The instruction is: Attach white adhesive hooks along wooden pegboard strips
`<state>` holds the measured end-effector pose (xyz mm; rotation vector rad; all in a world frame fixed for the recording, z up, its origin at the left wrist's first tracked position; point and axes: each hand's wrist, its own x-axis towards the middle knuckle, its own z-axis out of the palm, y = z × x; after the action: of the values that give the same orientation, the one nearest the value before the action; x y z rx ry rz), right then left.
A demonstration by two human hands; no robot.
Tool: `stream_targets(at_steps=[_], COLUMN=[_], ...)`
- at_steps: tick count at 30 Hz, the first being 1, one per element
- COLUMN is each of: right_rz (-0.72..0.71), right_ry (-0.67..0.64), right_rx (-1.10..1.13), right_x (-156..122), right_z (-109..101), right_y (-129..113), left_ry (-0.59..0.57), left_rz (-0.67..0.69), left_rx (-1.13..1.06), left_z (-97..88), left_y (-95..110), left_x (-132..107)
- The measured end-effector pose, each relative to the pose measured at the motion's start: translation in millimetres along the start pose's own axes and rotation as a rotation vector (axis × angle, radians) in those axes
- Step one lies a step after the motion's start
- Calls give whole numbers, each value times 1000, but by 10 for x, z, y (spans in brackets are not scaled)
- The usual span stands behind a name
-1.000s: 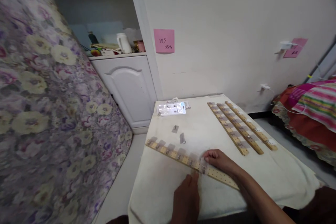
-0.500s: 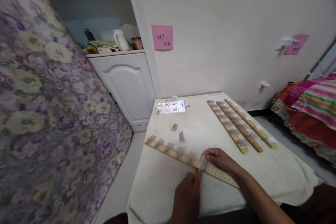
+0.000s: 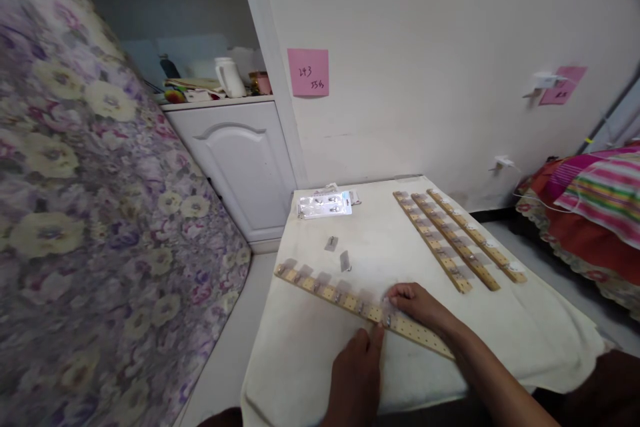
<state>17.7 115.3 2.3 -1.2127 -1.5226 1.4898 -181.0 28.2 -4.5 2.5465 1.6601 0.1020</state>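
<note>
A long wooden strip with rows of small holes (image 3: 415,332) lies slantwise across the near part of the table. Several small metal pieces with clear plastic tabs (image 3: 320,280) sit along its left and middle part. My left hand (image 3: 356,370) is closed at the strip's near edge, its fingertips against the wood beside a metal piece. On the far side, my right hand (image 3: 413,300) pinches the clear plastic tab (image 3: 387,307) of that same piece. Two loose pieces, one tab (image 3: 331,243) and another tab (image 3: 345,261), lie beyond the strip.
Three similar wooden strips (image 3: 453,240) lie side by side on the right of the cloth-covered table (image 3: 300,360). Clear packaging (image 3: 325,204) rests at the back left. A floral curtain (image 3: 115,213) hangs on the left, and a wall (image 3: 400,80) stands behind.
Both hands stay at the same place on the strip, with hardly any finger movement. The view has shifted very slightly.
</note>
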Motion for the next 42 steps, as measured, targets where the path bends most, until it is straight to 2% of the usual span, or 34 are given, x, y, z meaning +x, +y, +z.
stream_targets(at_steps=[7,22,32,42], right_rz=[-52,-26,25,61], right_ry=[39,36,64,83], right_rx=[-57,16,50,32], right_x=[-37,-60,-23,11], right_z=[17,43,76,90], right_y=[-15,12,32,30], left_ry=[-28,4,-16,-58], left_rz=[-27,-26,-36,-75], left_rx=[-19,-20,-18,-86], left_z=[-23,-40,-42,-182], left_y=[6,15,18,48], left_x=[14,10,13,14])
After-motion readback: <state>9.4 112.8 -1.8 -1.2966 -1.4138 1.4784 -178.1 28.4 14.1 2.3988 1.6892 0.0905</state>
